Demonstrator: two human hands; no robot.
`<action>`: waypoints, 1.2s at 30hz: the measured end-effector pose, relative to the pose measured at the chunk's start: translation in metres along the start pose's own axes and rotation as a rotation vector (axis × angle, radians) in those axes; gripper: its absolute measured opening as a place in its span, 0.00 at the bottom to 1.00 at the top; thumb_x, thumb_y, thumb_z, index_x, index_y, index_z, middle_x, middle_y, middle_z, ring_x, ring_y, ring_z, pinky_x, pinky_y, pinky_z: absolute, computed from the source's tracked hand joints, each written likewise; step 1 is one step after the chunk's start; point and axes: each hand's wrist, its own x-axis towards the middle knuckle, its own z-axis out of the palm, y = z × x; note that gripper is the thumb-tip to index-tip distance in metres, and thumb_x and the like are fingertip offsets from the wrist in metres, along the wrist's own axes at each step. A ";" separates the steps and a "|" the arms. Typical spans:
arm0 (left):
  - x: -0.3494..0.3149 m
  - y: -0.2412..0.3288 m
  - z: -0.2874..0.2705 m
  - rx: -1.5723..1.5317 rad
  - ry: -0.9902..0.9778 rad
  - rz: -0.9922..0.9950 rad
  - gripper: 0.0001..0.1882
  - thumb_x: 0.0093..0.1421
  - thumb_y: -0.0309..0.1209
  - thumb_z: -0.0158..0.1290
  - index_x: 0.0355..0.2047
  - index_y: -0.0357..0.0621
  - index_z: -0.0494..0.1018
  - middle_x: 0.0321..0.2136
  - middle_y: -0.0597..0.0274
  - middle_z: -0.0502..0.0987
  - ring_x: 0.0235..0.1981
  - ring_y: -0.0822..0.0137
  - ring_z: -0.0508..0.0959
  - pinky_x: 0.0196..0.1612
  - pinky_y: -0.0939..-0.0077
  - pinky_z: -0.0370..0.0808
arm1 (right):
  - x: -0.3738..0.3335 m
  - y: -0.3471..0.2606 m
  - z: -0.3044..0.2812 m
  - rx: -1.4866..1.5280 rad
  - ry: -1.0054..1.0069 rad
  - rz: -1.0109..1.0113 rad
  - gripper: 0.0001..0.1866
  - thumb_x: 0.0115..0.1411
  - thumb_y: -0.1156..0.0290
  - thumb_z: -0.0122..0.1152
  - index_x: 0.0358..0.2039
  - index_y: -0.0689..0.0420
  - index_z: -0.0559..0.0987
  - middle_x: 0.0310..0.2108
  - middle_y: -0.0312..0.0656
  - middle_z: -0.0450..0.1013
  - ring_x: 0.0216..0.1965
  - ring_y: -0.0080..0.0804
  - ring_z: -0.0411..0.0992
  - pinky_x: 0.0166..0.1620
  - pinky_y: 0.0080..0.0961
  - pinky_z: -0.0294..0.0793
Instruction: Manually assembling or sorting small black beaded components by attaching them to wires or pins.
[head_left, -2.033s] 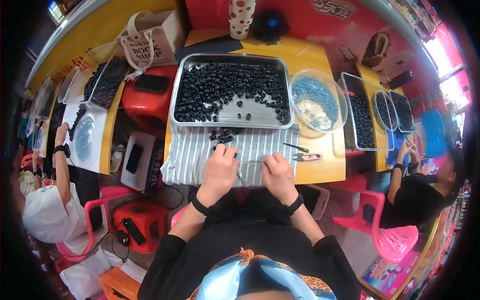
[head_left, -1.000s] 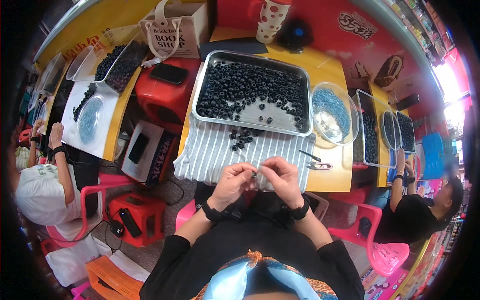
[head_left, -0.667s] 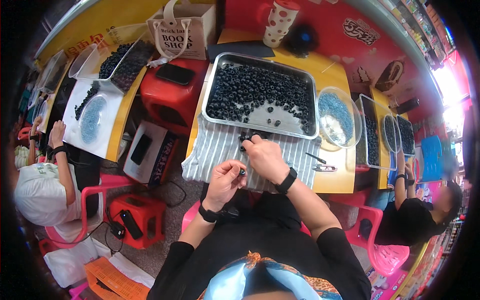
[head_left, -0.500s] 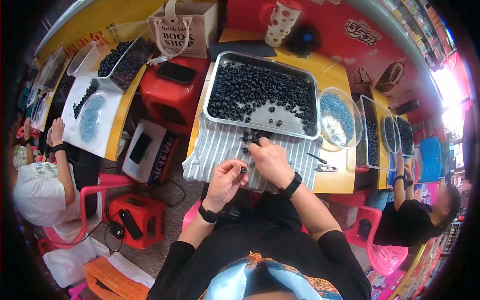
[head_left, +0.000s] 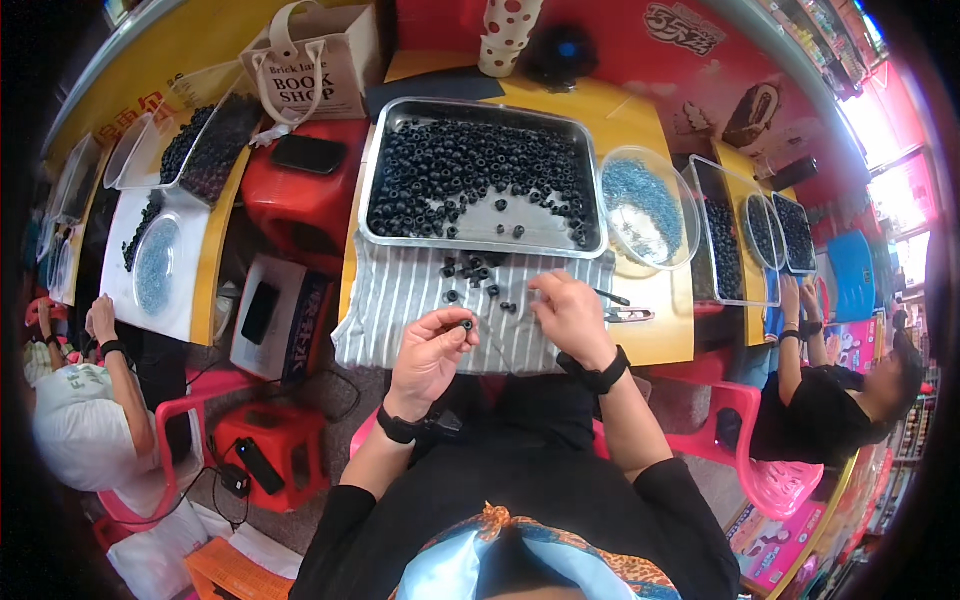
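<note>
My left hand (head_left: 432, 352) is closed in a pinch, a small round dark bead (head_left: 466, 325) between thumb and fingertips. To its right my right hand (head_left: 572, 312) hovers over the striped cloth (head_left: 385, 290), fingers bent together; whatever they hold is too small to make out. Several loose dark beads (head_left: 480, 275) lie on the cloth between the hands and the metal tray (head_left: 480, 243). Many more such beads fill most of that tray, with a bare patch along its near side. A clear round bowl (head_left: 690, 225) of tiny pale-blue pieces stands right of the tray.
Small scissors (head_left: 628, 315) and a dark slim tool (head_left: 610, 296) lie beside my right hand. At left are a red stool (head_left: 285, 205) with a phone and a canvas bag (head_left: 310, 65). Co-workers sit at tables on both sides, a person in white (head_left: 90, 420) and another in black (head_left: 820, 420).
My right hand has moved right, away from my left hand and the loose beads, which now show on the cloth. My left hand still pinches its bead. The whole view has shifted slightly.
</note>
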 end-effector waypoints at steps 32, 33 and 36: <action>-0.002 -0.029 0.030 0.150 -0.016 -0.134 0.12 0.63 0.24 0.51 0.47 0.35 0.73 0.36 0.58 0.78 0.34 0.69 0.79 0.35 0.82 0.76 | -0.058 -0.025 0.006 1.037 0.018 0.058 0.05 0.62 0.81 0.53 0.38 0.63 0.75 0.29 0.35 0.75 0.27 0.16 0.71 0.31 0.14 0.71; -0.002 -0.028 0.032 0.165 -0.020 -0.129 0.12 0.63 0.24 0.51 0.47 0.35 0.73 0.36 0.58 0.79 0.34 0.69 0.79 0.35 0.82 0.76 | -0.058 -0.024 0.003 1.111 -0.022 0.094 0.04 0.63 0.81 0.53 0.38 0.63 0.75 0.28 0.36 0.75 0.28 0.16 0.71 0.32 0.14 0.71; -0.002 -0.029 0.035 0.181 -0.033 -0.126 0.12 0.63 0.24 0.51 0.47 0.36 0.73 0.35 0.59 0.79 0.34 0.70 0.79 0.35 0.82 0.76 | -0.060 -0.022 0.002 1.255 -0.078 0.149 0.04 0.63 0.80 0.53 0.39 0.63 0.74 0.28 0.35 0.74 0.28 0.16 0.70 0.33 0.14 0.71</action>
